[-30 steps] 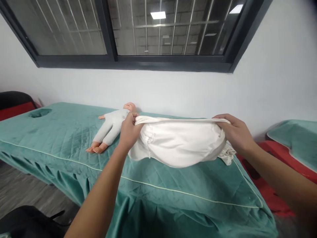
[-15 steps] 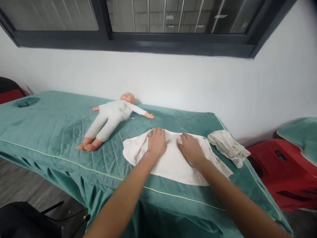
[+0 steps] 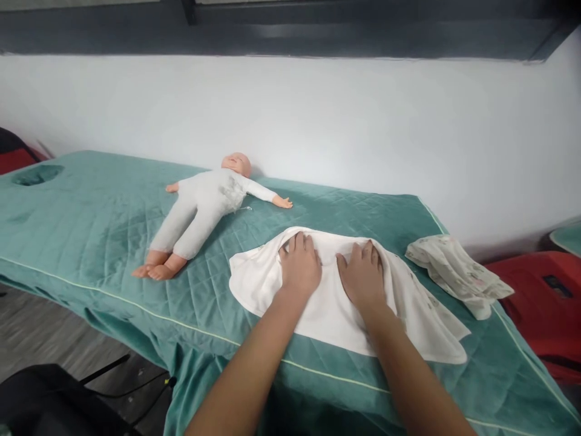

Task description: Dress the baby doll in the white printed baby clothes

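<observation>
A white cloth (image 3: 327, 303) lies spread out on the teal quilted cover of a massage bed (image 3: 91, 242), near the bed's front edge and toward its right end. Both hands press flat on the cloth's far half. The left hand (image 3: 299, 266) rests palm down with its fingers together and pointing toward the wall; its grip is open and flat and closes on nothing. The right hand (image 3: 363, 275) lies just beside it, to the right, in the same way, palm down, fingers stretched, nothing held. The two hands are close but apart, with a strip of cloth showing between them. The cloth's far edge is bunched slightly in front of the fingertips, and its right corner trails toward the bed's right end.

Left of the cloth, and well apart from it, a baby doll (image 3: 204, 206) in a pale suit lies on its back, head toward the wall, arms out, bare feet toward the front edge. Right of the cloth, near the bed's right end, sits a small crumpled patterned cloth (image 3: 458, 272), not touching the white one.
</observation>
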Motion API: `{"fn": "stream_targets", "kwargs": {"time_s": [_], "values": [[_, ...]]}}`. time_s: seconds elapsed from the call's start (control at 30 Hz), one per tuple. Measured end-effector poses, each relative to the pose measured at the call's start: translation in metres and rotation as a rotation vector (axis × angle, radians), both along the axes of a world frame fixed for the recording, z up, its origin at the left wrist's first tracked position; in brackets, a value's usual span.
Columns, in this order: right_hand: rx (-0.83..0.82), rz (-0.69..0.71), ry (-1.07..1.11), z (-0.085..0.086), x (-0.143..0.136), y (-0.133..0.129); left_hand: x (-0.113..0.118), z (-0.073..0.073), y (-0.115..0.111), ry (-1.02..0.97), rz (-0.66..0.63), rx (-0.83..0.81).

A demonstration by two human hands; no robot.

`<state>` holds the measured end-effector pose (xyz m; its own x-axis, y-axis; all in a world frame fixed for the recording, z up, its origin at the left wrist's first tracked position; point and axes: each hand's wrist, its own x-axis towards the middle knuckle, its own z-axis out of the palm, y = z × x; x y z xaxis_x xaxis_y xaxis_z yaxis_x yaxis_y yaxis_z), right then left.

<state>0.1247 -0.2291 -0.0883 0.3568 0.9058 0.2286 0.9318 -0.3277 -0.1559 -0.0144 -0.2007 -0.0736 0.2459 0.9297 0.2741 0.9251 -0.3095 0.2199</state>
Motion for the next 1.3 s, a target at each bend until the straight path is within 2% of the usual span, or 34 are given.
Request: {"fn": "stream_targets", "kwargs": {"time_s": [0.1, 0.17, 0.27, 0.4, 0.57, 0.8, 0.97, 1.3], "values": [[0.209, 0.024, 0.050, -0.002, 0.000, -0.008, 0.000, 0.001, -0.003, 0.009, 0.021, 0.087], [0.259, 0.051, 0.072, -0.002, 0.002, -0.009, -0.001, 0.003, -0.003, 0.021, 0.031, 0.110], [0.218, 0.073, 0.084, -0.004, 0.008, -0.005, -0.007, 0.005, 0.003, 0.047, 0.014, 0.111], [0.148, 0.087, 0.066, -0.008, 0.017, 0.011, -0.012, 0.002, 0.023, 0.071, -0.032, 0.101], [0.048, 0.085, 0.052, -0.011, 0.028, 0.045, -0.007, -0.002, 0.058, 0.051, -0.040, 0.015], [-0.010, 0.058, 0.045, -0.015, 0.047, 0.091, 0.005, -0.004, 0.099, 0.055, -0.089, 0.020], [-0.044, 0.044, 0.041, -0.022, 0.049, 0.096, 0.007, -0.012, 0.104, 0.055, -0.072, -0.016], [0.027, 0.065, 0.068, -0.027, 0.048, 0.094, 0.007, -0.011, 0.102, 0.039, -0.072, -0.035]]}}
